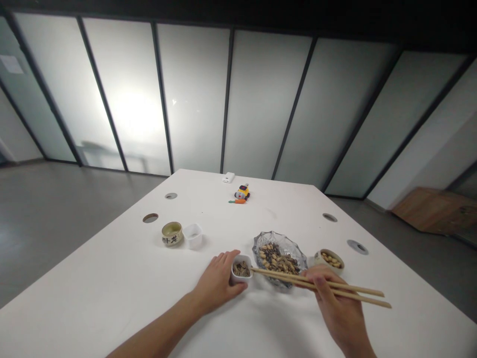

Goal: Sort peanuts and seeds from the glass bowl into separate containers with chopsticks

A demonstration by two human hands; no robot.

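Observation:
My left hand (219,278) is wrapped round a small white square cup (242,279) on the table, which has brownish seeds or dried bits in it. A pair of wooden chopsticks (357,293) is gripped in my right hand (331,293). Their tips reach left across a scalloped glass bowl (261,239) to the edge of the white cup. Whether the tips pinch anything is too small to tell. In the glass bowl lie dark seeds, pale nuts and brownish bits. Beside it on the right, partly behind my right hand, stands a small bowl (331,262) of pale nuts.
On the white table (130,293) at left stand a ceramic bowl (172,234) with dark characters and another white square cup (193,236). Farther back are a yellow toy vehicle (242,192), an orange toy carrot (238,201) and a white box-like device (228,177). Round holes pierce the tabletop.

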